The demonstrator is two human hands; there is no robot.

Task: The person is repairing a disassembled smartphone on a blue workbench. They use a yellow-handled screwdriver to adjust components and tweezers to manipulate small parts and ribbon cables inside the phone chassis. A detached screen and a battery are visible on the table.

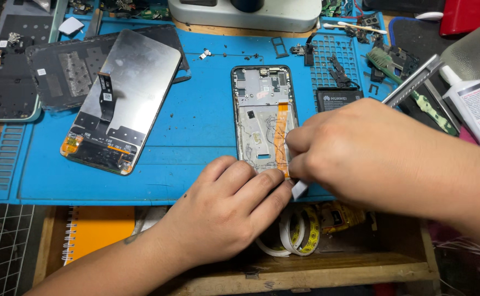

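The opened phone frame lay upright on the blue mat. The left hand pressed its lower end, fingers flat and empty. The right hand pinched the orange flex cable, hiding the frame's corner. A detached screen lay well to the left; tape rolls sat below.

Detached phone screen face-down left on mat; white labelled glue tube far right.
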